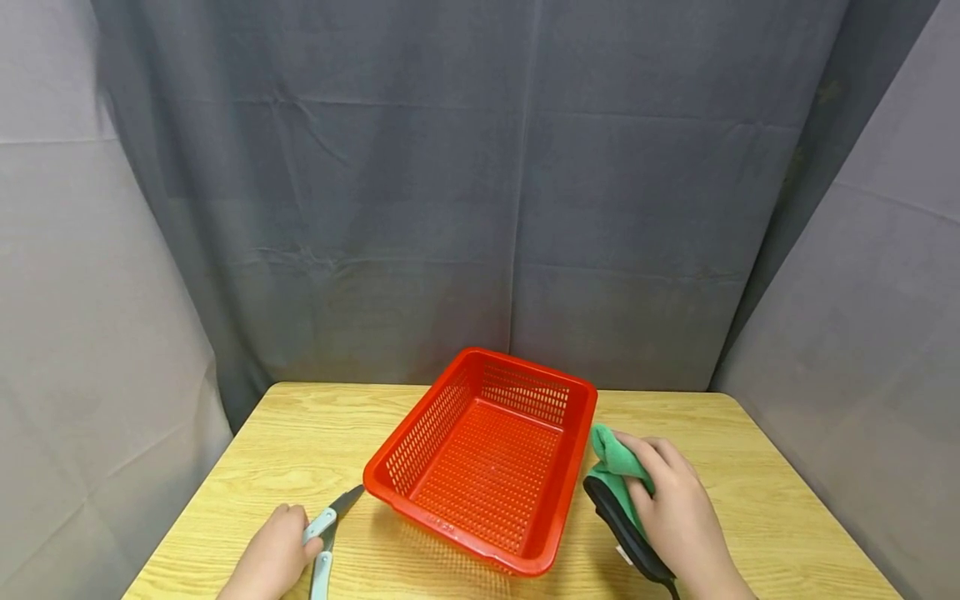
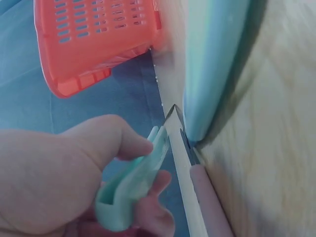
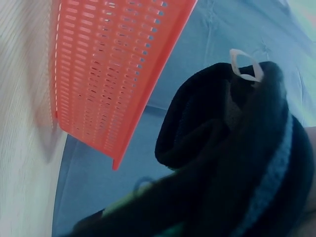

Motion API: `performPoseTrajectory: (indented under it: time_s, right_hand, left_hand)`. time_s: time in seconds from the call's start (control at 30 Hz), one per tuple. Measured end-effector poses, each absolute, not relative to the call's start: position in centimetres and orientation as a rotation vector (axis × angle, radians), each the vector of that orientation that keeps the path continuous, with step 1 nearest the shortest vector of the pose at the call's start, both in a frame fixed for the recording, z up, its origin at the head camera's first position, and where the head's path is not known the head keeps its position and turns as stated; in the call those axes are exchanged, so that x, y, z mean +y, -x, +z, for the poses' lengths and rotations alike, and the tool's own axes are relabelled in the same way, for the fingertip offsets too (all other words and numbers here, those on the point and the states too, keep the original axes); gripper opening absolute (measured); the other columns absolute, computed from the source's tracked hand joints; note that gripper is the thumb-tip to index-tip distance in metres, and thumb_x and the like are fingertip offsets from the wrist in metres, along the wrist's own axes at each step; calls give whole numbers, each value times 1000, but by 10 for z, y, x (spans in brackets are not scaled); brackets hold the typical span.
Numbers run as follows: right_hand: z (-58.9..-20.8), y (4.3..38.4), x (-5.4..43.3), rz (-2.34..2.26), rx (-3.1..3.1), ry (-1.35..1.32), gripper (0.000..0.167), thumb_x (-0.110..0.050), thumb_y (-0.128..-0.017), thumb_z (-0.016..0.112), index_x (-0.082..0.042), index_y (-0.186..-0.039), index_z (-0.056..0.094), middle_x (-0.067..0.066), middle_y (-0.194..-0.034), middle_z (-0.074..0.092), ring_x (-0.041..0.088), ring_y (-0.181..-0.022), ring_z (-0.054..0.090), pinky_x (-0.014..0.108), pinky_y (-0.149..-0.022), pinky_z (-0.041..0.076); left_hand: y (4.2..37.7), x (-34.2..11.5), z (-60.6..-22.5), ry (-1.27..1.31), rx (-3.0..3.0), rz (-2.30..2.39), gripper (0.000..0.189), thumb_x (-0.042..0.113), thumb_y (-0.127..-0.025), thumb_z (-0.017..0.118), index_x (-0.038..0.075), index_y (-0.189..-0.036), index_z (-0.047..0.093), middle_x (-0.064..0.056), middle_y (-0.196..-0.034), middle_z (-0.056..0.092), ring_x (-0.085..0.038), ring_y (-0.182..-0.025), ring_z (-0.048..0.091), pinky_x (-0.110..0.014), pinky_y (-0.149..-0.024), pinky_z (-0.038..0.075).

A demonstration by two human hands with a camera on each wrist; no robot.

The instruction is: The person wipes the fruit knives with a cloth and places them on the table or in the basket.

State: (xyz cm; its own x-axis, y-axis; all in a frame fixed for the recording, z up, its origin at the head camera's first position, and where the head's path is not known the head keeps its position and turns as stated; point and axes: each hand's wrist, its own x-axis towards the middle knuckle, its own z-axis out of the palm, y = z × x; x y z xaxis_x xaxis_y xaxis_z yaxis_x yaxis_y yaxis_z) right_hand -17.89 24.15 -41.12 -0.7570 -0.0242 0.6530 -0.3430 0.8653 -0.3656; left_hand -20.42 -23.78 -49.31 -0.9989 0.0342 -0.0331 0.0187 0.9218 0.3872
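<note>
Head: the left hand [image 1: 273,542] pinches a light-blue handle [image 1: 320,524] left of the red basket [image 1: 487,475]; the right hand [image 1: 678,504] grips a green cloth [image 1: 618,458] to its right. Left wrist: thumb [image 2: 116,136] on that handle. Right wrist: dark fabric [image 3: 259,143] near the basket.

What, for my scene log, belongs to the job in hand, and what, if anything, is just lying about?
Likely the job's:
light-blue-handled cutting tool, in the left hand
green-and-black cloth item, in the right hand
red basket, between the hands

Just surroundings:
wood-grain table
grey curtain
pale side sheets
</note>
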Motion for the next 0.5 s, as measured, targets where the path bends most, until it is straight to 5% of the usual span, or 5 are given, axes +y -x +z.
performPoseTrajectory:
  time_s: [0.23, 0.5]
  right_hand:
    - [-410, 179, 239, 634, -2365, -261, 55, 7, -83, 77, -19, -130, 69, 5, -110, 66, 28, -95, 64, 54, -81, 55]
    - [-410, 180, 238, 621, -2343, -275, 55, 6, -82, 79, -20, -129, 69, 5, -109, 66, 28, -94, 65, 54, -79, 55]
  left_hand:
    - [200, -235, -484, 55, 2984, 674, 26, 19, -96, 71, -1, -103, 55, -3, -75, 55, -19, -65, 50, -35, -59, 44]
    - [194, -232, -469, 89, 3069, 683, 23, 18, -99, 65, 1, -101, 50, -3, -67, 49, -18, -58, 46, -33, -52, 37]
